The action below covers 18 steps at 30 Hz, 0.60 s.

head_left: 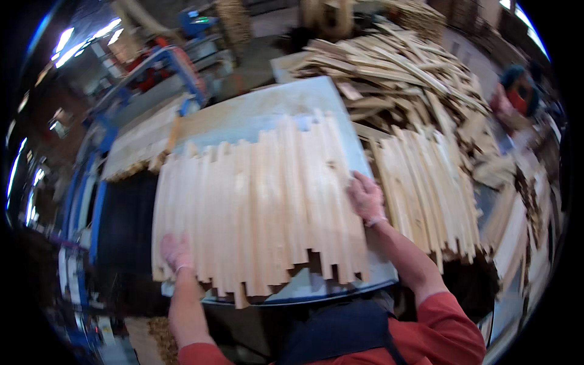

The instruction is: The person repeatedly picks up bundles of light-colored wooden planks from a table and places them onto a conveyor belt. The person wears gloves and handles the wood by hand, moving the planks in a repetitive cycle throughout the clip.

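Note:
A wide row of pale wooden strips [261, 207] lies side by side on a light-blue tabletop [304, 97], with uneven ends at the far and near sides. My left hand [176, 250] rests at the row's left edge, fingers pointing away from me and somewhat blurred. Against the right edge lies my right hand [367, 198], its fingers stretched out along the outermost strip. Both hands seem to have thin pale gloves with light cuffs at the wrists. The row spans the whole gap between the two hands.
To the left is a blue-framed machine [100, 176] with a dark bed [128, 213] and more strips [140, 143] on it. Another row of strips [426, 194] sits right of the table. Behind it rises a loose wood pile [395, 67]. A person [516, 97] is at the far right.

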Each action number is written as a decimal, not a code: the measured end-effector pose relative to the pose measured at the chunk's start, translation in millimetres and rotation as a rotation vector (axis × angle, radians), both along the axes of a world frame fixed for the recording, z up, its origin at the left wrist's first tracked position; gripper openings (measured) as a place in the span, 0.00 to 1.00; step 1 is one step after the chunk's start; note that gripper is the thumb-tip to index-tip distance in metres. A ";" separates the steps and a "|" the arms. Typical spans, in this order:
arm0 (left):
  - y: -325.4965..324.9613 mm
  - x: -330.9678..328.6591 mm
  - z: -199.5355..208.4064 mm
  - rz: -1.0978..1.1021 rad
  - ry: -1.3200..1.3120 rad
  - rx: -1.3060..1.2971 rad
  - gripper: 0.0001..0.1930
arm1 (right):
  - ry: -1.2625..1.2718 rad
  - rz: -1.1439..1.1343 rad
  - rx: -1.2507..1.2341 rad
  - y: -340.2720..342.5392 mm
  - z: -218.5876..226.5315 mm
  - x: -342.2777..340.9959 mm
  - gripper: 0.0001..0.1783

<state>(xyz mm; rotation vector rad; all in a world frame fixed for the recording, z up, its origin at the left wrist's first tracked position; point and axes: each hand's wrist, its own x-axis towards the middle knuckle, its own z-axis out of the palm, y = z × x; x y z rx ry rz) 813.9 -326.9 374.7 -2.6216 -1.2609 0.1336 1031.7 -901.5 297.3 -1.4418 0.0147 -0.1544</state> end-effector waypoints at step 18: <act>-42.6 0.3 29.5 -0.013 -0.342 0.050 0.38 | 0.050 0.064 0.241 -17.8 -31.8 26.1 0.20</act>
